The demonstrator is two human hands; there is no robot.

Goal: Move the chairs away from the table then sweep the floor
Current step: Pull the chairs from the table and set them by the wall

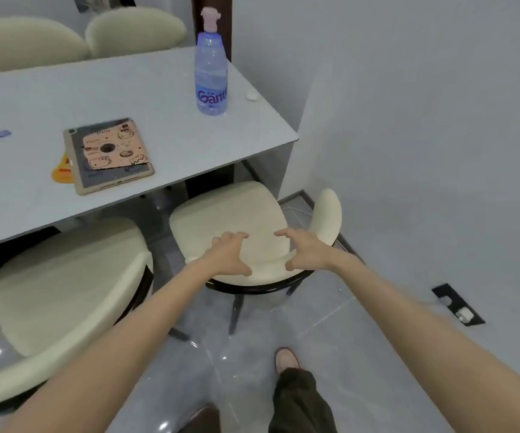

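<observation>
We reached both spread hands, left hand (229,253) and right hand (307,251), over the cream upholstered chair's (227,214) curved backrest, at five o'clock of the grey rectangular table (127,98); actual grip unclear.

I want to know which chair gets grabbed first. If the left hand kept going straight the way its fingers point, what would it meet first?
Probably the cream backrest of the chair nearest the wall: the left hand is open right over it, though contact is unclear. Beyond lies that chair's seat.
</observation>
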